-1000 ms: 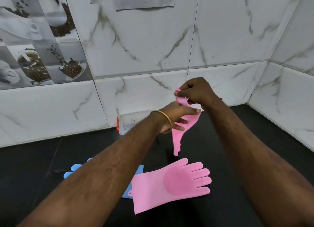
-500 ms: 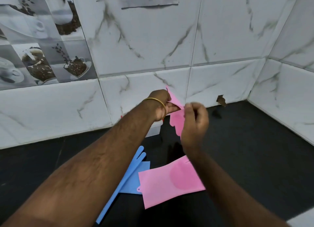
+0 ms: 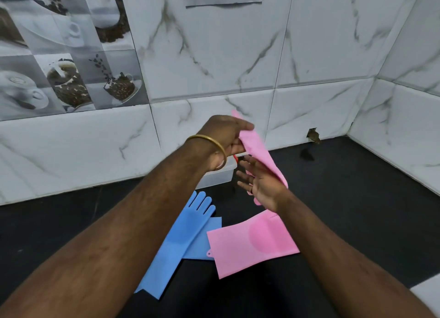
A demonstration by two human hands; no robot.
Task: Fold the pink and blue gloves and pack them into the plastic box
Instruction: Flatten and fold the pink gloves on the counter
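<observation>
Left-hand grip (image 3: 228, 136) was closed on the upper cuff end of a pink glove (image 3: 259, 153) held in the air above the counter (image 3: 357, 198), while the right hand (image 3: 259, 184) lay open, palm up, under the glove's hanging length, touching it but clamping nothing. The glove draped in a limp band from the pinch, which suggested a light, soft, rubbery sheet that would bend wherever it was unsupported; a hold at the cuff plus a second at the finger end would likely control the fold best. A second pink glove (image 3: 250, 241) lay flat on the counter just below the right wrist, overlapping a blue glove (image 3: 181, 241) and the cuff of another blue piece (image 3: 204, 241) beneath. The plastic box (image 3: 217, 177) stood against the tiled wall (image 3: 214, 55), mostly hidden behind the left wrist; whether it was open could not be told. Bare counter extended to the right, bounded by the wall corner.
</observation>
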